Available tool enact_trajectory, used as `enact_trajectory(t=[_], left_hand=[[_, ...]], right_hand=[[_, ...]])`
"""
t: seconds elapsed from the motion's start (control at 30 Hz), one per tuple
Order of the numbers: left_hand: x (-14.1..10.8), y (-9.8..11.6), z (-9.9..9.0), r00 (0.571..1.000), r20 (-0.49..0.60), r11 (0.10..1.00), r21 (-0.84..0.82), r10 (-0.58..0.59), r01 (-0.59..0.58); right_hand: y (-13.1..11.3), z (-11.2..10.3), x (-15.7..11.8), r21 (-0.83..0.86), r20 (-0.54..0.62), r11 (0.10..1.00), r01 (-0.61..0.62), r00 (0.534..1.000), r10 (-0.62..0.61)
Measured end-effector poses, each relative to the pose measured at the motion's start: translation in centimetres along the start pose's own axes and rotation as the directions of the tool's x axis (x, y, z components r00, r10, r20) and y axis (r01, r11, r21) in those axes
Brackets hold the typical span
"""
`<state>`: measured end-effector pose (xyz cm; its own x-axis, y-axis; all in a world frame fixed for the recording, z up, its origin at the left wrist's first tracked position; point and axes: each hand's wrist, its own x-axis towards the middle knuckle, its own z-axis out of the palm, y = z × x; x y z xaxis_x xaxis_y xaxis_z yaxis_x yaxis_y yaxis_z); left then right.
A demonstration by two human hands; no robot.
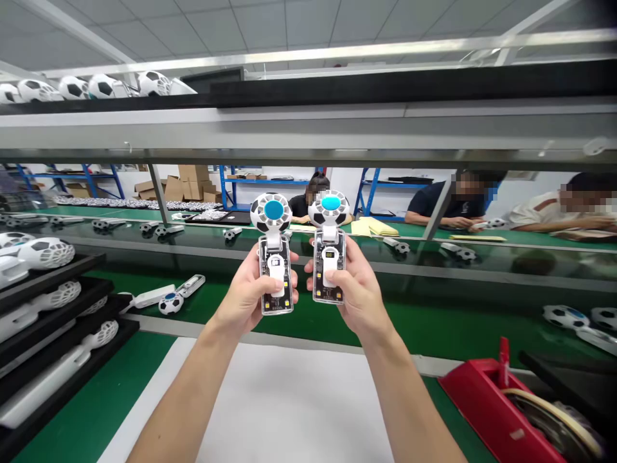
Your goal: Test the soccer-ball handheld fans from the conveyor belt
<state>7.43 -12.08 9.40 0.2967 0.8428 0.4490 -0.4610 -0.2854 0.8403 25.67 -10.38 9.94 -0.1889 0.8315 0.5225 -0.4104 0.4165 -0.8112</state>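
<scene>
My left hand point(245, 292) holds a small football-patterned handheld fan point(274, 254) upright, with a clear body, white button and blue centre on its round head. My right hand point(359, 289) holds a second, matching fan point(330, 247) upright beside it, thumb on its white button. Both fans are raised side by side above a white mat point(289, 399) on the green bench, their heads nearly touching.
Black trays point(58, 321) with white fan parts are stacked at left. A red tape dispenser point(501, 405) sits at lower right. More fans point(171, 297) lie on the green conveyor point(434, 321). Other people sit across the line, behind a metal shelf point(308, 128).
</scene>
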Motion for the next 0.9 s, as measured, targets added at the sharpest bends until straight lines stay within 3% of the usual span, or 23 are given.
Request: enact_trajectory(t=[0.37, 0.9], left_hand=[[-0.5, 0.3, 0.5, 0.998, 0.012, 0.995, -0.082, -0.059, 0.059], [-0.2, -0.6, 1.1, 0.999, 0.022, 0.989, -0.141, -0.041, 0.043]], right_hand=[[-0.1, 0.3, -0.4, 0.048, 0.043, 0.997, -0.052, 0.998, 0.05], [0.3, 0.2, -0.3, 0.03, -0.019, 0.997, -0.066, 0.998, 0.066]])
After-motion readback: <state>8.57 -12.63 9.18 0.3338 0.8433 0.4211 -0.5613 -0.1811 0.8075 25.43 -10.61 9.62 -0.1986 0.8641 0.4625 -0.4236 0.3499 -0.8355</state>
